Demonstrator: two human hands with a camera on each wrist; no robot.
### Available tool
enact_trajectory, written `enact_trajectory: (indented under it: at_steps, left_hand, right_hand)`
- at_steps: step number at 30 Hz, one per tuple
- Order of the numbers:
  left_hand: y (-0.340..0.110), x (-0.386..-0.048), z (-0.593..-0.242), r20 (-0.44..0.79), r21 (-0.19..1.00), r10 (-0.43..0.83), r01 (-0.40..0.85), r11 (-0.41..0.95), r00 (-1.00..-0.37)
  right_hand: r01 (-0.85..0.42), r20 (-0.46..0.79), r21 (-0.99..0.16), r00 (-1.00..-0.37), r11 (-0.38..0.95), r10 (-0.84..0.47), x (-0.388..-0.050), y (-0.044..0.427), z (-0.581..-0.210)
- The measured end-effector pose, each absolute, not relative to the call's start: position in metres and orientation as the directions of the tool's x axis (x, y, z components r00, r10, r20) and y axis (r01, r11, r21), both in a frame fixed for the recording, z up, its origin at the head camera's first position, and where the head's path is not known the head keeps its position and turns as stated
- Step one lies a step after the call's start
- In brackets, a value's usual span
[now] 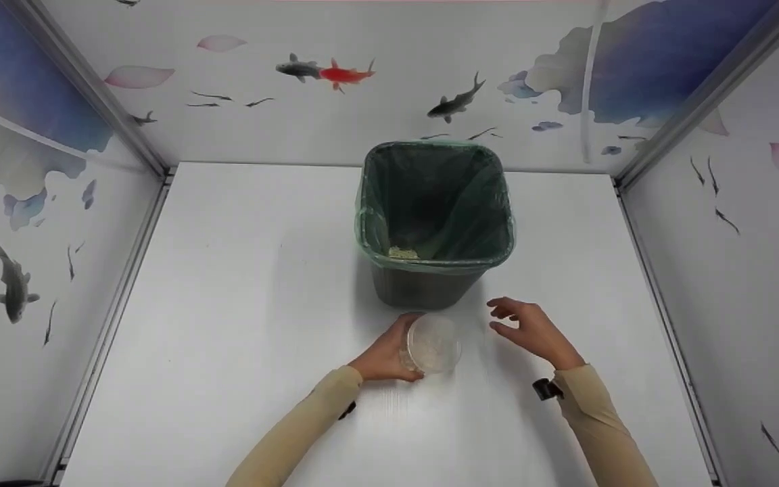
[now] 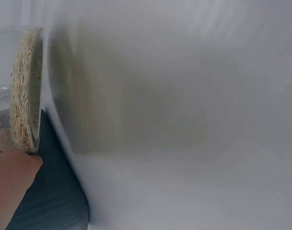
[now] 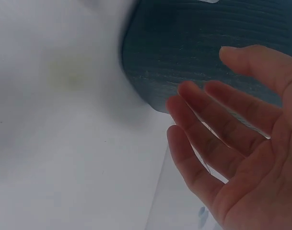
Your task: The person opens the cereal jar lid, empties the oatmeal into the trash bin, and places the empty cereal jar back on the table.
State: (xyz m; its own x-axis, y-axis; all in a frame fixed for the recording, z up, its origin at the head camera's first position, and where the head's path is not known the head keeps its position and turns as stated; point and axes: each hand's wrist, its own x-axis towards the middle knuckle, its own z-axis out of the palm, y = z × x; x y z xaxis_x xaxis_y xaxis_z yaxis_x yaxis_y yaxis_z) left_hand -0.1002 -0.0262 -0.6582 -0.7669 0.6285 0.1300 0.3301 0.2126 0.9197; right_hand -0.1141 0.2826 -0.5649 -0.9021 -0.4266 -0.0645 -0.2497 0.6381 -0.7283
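My left hand (image 1: 387, 353) grips a clear round container (image 1: 435, 343) from its left side, in front of the bin. In the left wrist view, a layer of pale, straw-like flakes (image 2: 23, 91) lies at the bottom of the container, which is held off the table. To the right of the container, my right hand (image 1: 531, 331) hangs free, its fingers loosely bent and holding nothing. The right wrist view shows that palm (image 3: 261, 177) with fingers spread a little, beside the dark bin wall. Part of the left hand is hidden behind the container.
A dark bin (image 1: 423, 287) with a green liner bag (image 1: 362, 233) stands at the table's back middle. Some pale flakes (image 1: 403, 253) lie inside it. The white table (image 1: 227, 284) is bounded by printed panels (image 1: 389, 40) at the back and both sides.
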Motion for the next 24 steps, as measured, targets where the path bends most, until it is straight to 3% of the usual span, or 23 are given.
enact_trajectory:
  at_steps: [13,24]
  left_hand:
    - [-0.067,-0.098,-0.604,0.180,0.913,0.518,0.338,0.229,-0.836]
    - [-0.057,-0.106,-0.571,0.220,0.777,0.542,0.482,0.404,-0.811]
  right_hand:
    - [-0.398,0.031,-0.687,-0.852,0.608,-0.523,-0.109,0.254,-0.525]
    - [-0.617,0.135,-0.553,-0.729,0.559,-0.671,-0.109,0.215,-0.479]
